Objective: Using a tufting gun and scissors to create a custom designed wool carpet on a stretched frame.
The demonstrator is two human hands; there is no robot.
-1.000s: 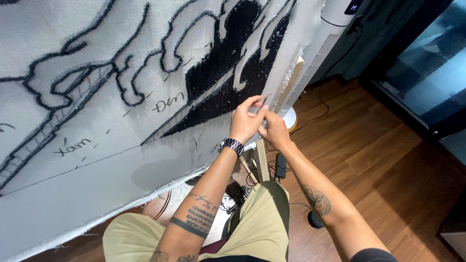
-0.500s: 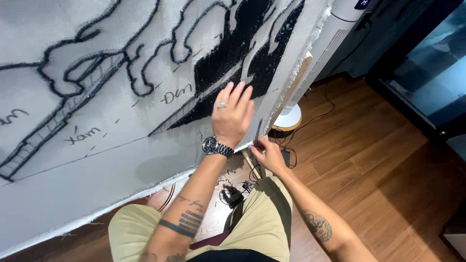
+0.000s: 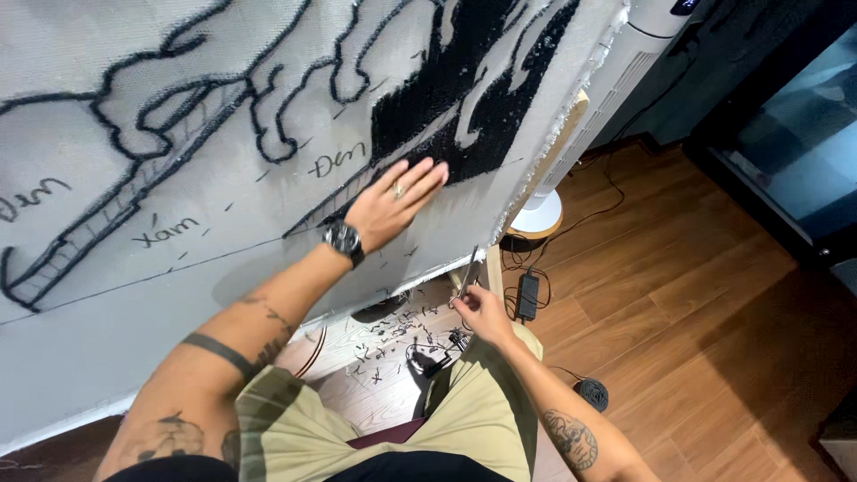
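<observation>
Across the upper left and centre of the frame stretches the grey tufting cloth (image 3: 134,295), drawn tight and marked with black yarn outlines and a dense black tufted patch (image 3: 464,98) toward the top middle. Your left hand (image 3: 393,205) lies flat on that cloth just below the black patch, fingers (image 3: 427,174) spread and pressed down, gripping nothing. Your right hand (image 3: 482,311) sits lower, at centre frame near the cloth's bottom right corner, fingers curled around a pair of small scissors (image 3: 467,272) whose blades point up toward the cloth edge.

The main risk, as it looks from here, is those blade tips: they stand close to the stretched backing, and a slip upward could nick the weave, which under tension might run. Your left palm is pushing into the fabric too, so leaning harder could bow the cloth toward the scissors or loosen it on its frame.

Below your right hand, yarn clippings (image 3: 397,335) are scattered over the floor by your knee, and a black power adapter (image 3: 527,295) with its cable (image 3: 607,192) trails across the wooden floor (image 3: 696,295) at centre right toward the white fan base (image 3: 536,214). Shifting your leg or your chair could snag that cable or tug the adapter. A second small dark round object (image 3: 591,393) lies near your right forearm at lower right; what it is cannot be told, but it sits where a foot might land.
</observation>
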